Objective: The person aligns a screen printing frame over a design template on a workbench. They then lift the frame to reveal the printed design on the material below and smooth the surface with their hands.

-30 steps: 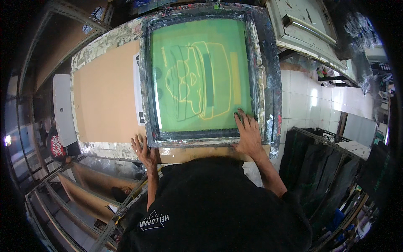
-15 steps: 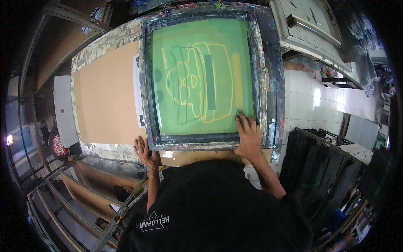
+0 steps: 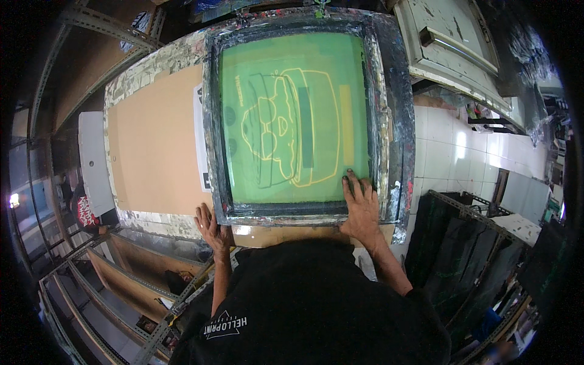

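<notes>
A screen-printing frame [image 3: 376, 121] with dark, paint-crusted sides lies in front of me. Its green mesh [image 3: 243, 188] carries a yellow outline drawing [image 3: 336, 121] and a yellow bar, with darker lines showing through. My right hand [image 3: 363, 210] rests over the near right corner of the frame, its fingertips on the mesh. At the near left corner, my left hand [image 3: 212, 230] touches the frame's edge and the board beside it, fingers stretched out. Neither hand holds anything. Left of the frame lies a tan sheet [image 3: 155, 140], with a white printed strip [image 3: 199, 140] partly under the frame.
The paint-stained printing table [image 3: 152, 226] reaches out beyond the frame. Metal-and-wood shelving [image 3: 128, 274] stands at the lower left. A worn white cabinet [image 3: 453, 52] is at the far right, and a rack with dark panels [image 3: 456, 255] stands at the near right above white floor tiles [image 3: 435, 152].
The frame, table and both hands sit slightly lower in the picture. Both hands keep almost the same places on the frame.
</notes>
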